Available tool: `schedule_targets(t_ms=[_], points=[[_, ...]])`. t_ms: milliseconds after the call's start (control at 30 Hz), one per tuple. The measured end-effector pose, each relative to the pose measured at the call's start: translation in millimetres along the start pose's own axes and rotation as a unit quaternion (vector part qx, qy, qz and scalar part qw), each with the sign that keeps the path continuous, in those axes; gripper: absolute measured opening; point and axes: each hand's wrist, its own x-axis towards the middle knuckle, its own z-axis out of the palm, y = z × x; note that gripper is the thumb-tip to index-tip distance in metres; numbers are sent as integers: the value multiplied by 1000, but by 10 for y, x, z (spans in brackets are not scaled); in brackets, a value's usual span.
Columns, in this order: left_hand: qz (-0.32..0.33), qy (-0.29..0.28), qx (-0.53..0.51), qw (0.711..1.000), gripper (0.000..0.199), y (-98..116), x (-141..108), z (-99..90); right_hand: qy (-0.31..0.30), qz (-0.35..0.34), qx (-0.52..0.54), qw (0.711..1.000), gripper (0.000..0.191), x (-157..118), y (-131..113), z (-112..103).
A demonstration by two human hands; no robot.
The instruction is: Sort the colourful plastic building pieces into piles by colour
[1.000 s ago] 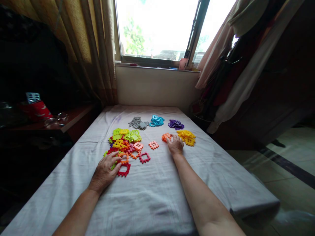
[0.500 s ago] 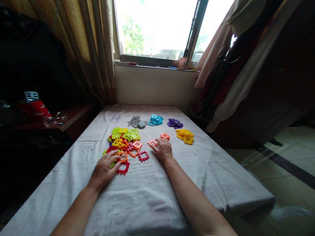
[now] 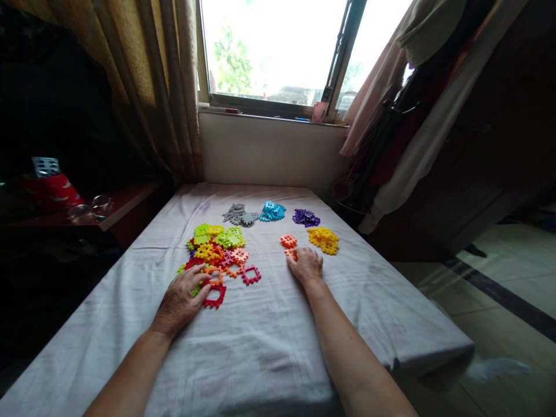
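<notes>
My right hand is closed on a salmon-coloured square interlocking plastic tile, low over the cloth. Just beyond it lies another salmon tile. My left hand rests with fingers spread on the near left edge of a mixed heap of toothed tiles, partly covering green and orange ones. By its thumb lies a red square frame tile. A crimson frame tile sits at the heap's right side.
Sorted piles lie farther back: grey tiles, blue tiles, purple tiles and yellow tiles. A pale cloth covers the table. A side table with a red container stands left, below a curtain.
My right hand has moved right with the salmon tile, bringing it from the left of the other salmon tile to just in front of it. My left hand has stayed on the heap.
</notes>
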Motion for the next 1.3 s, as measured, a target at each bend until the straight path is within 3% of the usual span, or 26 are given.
schedule_targets(t_ms=[233, 433, 533, 667, 833, 1033, 1167, 1300], points=[[-4, 11, 0, 1000, 36, 28, -2, -23, -13, 8, 2, 1000, 35, 370, -187, 49], [-10, 9, -10, 1000, 35, 36, 2, -12, -4, -1, 6, 1000, 33, 250, -89, 81], [-15, 2, -9, 1000, 36, 28, 6, -3, 38, 6, 23, 999, 38, 230, -60, 19], [-6, 2, -8, 1000, 36, 37, 11, -16, 81, -12, 30, 996, 38, 469, -208, -121], [-10, 13, -5, 1000, 32, 50, -2, -24, 5, -16, -2, 1000, 36, 739, -372, -152], [-8, 11, -18, 1000, 29, 42, -1, 3, 70, -89, 49, 992, 29, 430, -456, 41], [-6, 11, -21, 1000, 28, 42, 1, 5, 12, -210, 119, 970, 25, 73, -786, 178], [-10, 17, -17, 1000, 27, 34, -12, 7, -43, -215, 134, 966, 31, -122, -1070, 275]])
